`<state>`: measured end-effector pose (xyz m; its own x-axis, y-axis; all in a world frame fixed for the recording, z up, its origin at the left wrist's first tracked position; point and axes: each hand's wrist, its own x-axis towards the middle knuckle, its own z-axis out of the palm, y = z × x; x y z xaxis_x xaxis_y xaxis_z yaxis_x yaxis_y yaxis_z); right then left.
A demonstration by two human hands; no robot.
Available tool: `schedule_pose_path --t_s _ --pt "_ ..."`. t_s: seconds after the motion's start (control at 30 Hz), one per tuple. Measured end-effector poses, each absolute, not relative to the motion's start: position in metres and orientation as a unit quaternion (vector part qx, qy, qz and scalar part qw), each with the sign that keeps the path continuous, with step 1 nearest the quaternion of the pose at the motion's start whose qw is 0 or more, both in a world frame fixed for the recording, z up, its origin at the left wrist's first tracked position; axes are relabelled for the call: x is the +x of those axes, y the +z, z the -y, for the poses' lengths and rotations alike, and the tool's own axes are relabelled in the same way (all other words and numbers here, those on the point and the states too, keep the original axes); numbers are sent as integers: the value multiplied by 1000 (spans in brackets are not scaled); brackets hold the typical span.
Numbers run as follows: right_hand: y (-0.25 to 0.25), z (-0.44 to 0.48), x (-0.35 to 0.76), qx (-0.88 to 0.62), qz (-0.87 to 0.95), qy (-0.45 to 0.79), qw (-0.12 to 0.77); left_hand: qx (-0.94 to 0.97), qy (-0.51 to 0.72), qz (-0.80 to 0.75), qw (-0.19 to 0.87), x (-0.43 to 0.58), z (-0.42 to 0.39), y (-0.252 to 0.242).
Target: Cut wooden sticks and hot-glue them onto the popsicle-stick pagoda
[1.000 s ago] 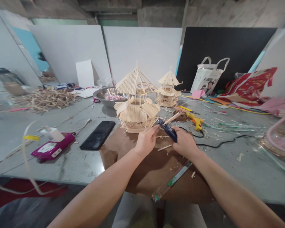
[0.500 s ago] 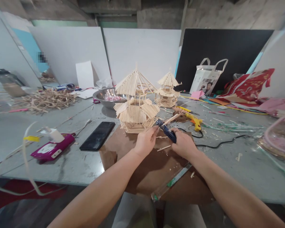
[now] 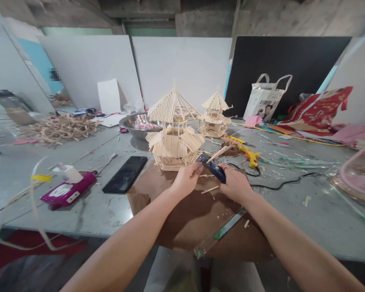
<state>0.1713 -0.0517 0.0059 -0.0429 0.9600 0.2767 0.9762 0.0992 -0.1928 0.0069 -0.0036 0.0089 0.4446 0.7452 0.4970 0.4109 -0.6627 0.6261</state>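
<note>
My right hand (image 3: 235,182) is closed round a dark blue hand tool (image 3: 215,169), which looks like pliers or a cutter. At the tool's jaws, my left hand (image 3: 187,177) is pinched closed; what its fingers hold is too small to make out. A pale wooden stick (image 3: 219,153) slants up just beyond the tool. Behind my left hand stands a wooden-stick pavilion (image 3: 173,142) with a partly covered roof. Loose stick pieces (image 3: 210,190) lie on the brown board (image 3: 197,219) below my hands.
A smaller stick pavilion (image 3: 214,115), a metal bowl (image 3: 130,123) and a yellow glue gun (image 3: 250,156) stand or lie farther back. At left are a black phone (image 3: 125,174), a purple power strip (image 3: 68,190) and a stick pile (image 3: 63,127). A clear packet (image 3: 220,233) lies near the front edge.
My left hand has shifted slightly, its fingers curling closer together beside the tool's jaws. The slanting stick sits a little differently. My right hand keeps its hold on the tool.
</note>
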Motion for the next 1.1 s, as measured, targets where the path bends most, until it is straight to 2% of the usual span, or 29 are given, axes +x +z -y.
schedule_pose_path --t_s 0.2,0.5,0.67,0.83,1.1 --pt "6 52 173 -666 728 -11 162 823 365 -348 263 5 0 10" --pt "7 50 172 -681 716 -17 153 817 396 -372 192 10 6 7" --pt "6 50 172 -673 722 -15 161 810 392 -384 206 10 3 4" --pt "7 52 172 -665 728 -11 168 799 398 -346 288 9 1 6" --pt "9 52 173 -643 747 9 169 687 329 -282 583 4 0 11"
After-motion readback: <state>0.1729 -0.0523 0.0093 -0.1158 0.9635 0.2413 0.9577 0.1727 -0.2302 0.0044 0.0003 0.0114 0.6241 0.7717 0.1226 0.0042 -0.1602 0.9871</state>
